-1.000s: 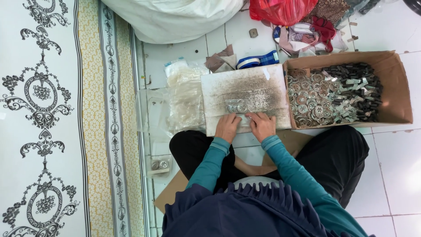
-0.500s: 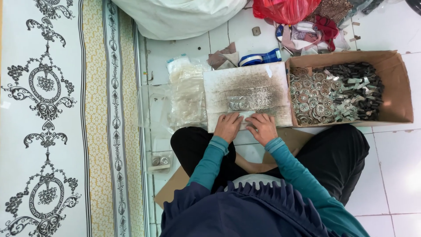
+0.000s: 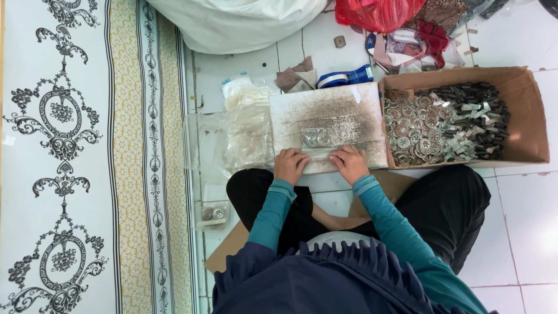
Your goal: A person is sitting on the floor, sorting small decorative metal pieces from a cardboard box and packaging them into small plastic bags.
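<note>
Both hands [image 3: 319, 164] pressing clear bag [image 3: 318, 152], metal discs [image 3: 315, 138] inside

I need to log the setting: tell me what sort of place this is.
Probably a home floor used for piecework packing. The person sits cross-legged on white floor tiles beside a patterned mat, with a cardboard box of small metal parts and a stack of clear plastic bags close by.

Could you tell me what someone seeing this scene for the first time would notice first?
Most likely the cardboard box on the right, heaped with round metal discs and dark pieces. Next, the left hand and right hand pressed on the near edge of a worn white board, a few discs beside them. The ornate black-and-white mat fills the left side.
</note>
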